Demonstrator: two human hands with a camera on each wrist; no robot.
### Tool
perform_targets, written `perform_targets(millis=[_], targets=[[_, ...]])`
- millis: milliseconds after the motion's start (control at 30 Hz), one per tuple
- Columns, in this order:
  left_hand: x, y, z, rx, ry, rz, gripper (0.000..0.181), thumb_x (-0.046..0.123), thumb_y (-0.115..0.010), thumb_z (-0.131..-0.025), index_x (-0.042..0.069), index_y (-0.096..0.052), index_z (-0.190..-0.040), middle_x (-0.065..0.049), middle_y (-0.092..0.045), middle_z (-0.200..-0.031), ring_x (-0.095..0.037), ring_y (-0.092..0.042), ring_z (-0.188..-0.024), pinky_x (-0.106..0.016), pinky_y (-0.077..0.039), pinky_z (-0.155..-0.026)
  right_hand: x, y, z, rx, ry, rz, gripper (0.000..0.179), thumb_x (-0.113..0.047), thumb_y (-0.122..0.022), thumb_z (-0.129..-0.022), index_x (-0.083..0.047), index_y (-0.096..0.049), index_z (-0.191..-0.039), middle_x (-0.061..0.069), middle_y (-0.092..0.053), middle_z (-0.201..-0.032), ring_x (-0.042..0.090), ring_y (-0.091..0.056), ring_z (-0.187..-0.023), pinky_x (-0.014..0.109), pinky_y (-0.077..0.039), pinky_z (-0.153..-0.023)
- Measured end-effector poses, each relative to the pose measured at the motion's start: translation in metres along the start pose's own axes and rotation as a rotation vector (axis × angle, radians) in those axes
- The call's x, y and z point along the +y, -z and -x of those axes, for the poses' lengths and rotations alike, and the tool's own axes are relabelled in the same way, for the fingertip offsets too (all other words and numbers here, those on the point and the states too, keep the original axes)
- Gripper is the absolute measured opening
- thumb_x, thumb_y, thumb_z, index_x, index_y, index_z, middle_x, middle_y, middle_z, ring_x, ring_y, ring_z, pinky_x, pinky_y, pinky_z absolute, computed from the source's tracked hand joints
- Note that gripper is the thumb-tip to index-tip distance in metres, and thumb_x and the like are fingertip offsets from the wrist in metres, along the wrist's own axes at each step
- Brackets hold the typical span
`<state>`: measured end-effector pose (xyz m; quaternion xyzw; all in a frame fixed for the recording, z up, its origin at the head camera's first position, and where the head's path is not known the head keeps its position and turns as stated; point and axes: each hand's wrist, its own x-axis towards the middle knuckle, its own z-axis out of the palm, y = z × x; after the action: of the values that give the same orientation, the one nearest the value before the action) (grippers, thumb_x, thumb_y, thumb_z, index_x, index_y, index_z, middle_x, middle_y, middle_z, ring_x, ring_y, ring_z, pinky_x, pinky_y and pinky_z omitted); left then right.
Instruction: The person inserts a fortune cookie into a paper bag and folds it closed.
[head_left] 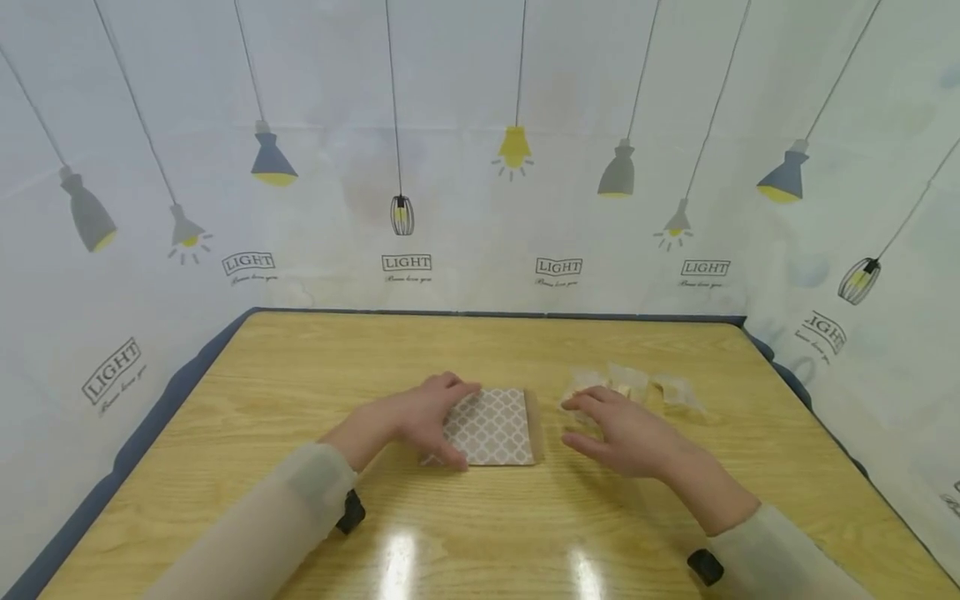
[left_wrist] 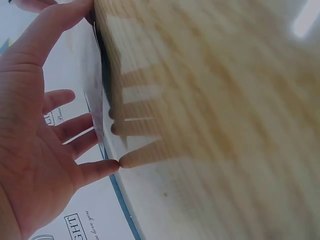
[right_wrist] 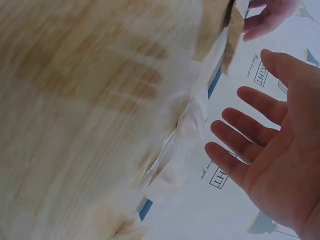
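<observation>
A flat grey-and-white lattice-patterned packet (head_left: 495,429) with a brown strip along its right edge lies on the wooden table. At its left end is my left hand (head_left: 431,417), the thumb at the near edge and the fingers spread toward the far edge. In the left wrist view the thumb tip meets the packet's edge, and the little fingertip of the left hand (left_wrist: 45,145) comes down to the tabletop. My right hand (head_left: 626,429) hovers to the packet's right with relaxed fingers and an empty palm. The right wrist view shows the right hand (right_wrist: 280,145) apart from everything.
Several small clear plastic bags (head_left: 628,381) lie behind the right hand; a zip strip (right_wrist: 160,157) shows on one. The table (head_left: 337,350) ends at a dark blue edge against walls printed with hanging lamps. Black wrist devices (head_left: 351,512) sit under both sleeves.
</observation>
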<state>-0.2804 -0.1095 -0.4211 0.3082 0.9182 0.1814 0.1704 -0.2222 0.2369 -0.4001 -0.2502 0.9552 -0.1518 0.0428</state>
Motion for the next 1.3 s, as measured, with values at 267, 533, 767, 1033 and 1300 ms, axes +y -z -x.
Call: perform_targets(millis=[267, 533, 767, 1033, 1300], targets=[[-0.001, 0.002, 0.008, 0.085, -0.067, 0.028, 0.118, 0.042, -0.097, -0.075, 0.018, -0.034, -0.173, -0.017, -0.038, -0.165, -0.036, -0.042, -0.149, -0.057, -0.046, -0.122, 0.0, 0.003, -0.003, -0.006, -0.033, -0.239, 0.05, -0.039, -0.064, -0.112, -0.01, -0.061, -0.153, 0.016, -0.063, -0.154, 0.039, -0.066, -0.135, 0.058, -0.058, -0.107], [-0.002, 0.003, 0.014, 0.142, -0.087, 0.037, 0.119, 0.044, -0.098, -0.076, 0.021, -0.033, -0.173, -0.014, -0.039, -0.165, -0.031, -0.045, -0.149, -0.055, -0.046, -0.123, -0.008, -0.002, -0.017, 0.006, -0.149, -0.786, 0.057, -0.036, -0.069, -0.11, -0.002, -0.047, -0.15, 0.025, -0.064, -0.144, 0.034, -0.075, -0.12, 0.048, -0.066, -0.097], [0.008, 0.005, 0.02, 0.167, -0.122, 0.068, 0.118, 0.043, -0.098, -0.077, 0.022, -0.033, -0.173, -0.012, -0.037, -0.166, -0.031, -0.046, -0.149, -0.052, -0.047, -0.123, -0.015, -0.008, -0.024, 0.028, -0.196, -0.968, 0.062, -0.027, -0.074, -0.107, -0.004, -0.04, -0.154, 0.028, -0.064, -0.143, 0.03, -0.077, -0.113, 0.049, -0.066, -0.096], [0.008, 0.003, 0.022, 0.2, -0.147, 0.1, 0.12, 0.041, -0.098, -0.077, 0.021, -0.031, -0.174, -0.014, -0.037, -0.165, -0.03, -0.047, -0.147, -0.052, -0.047, -0.123, -0.018, -0.01, -0.027, 0.057, -0.22, -1.024, 0.051, -0.008, -0.068, -0.108, -0.002, -0.042, -0.152, 0.025, -0.068, -0.132, 0.023, -0.075, -0.102, 0.041, -0.066, -0.092], [0.003, 0.001, 0.022, 0.25, -0.2, 0.157, 0.12, 0.035, -0.098, -0.078, 0.017, -0.028, -0.174, -0.016, -0.042, -0.157, -0.031, -0.052, -0.141, -0.056, -0.049, -0.12, -0.017, -0.011, -0.025, 0.09, -0.179, -1.09, 0.051, -0.004, -0.063, -0.109, -0.003, -0.04, -0.154, 0.019, -0.071, -0.123, 0.02, -0.074, -0.101, 0.037, -0.065, -0.091]])
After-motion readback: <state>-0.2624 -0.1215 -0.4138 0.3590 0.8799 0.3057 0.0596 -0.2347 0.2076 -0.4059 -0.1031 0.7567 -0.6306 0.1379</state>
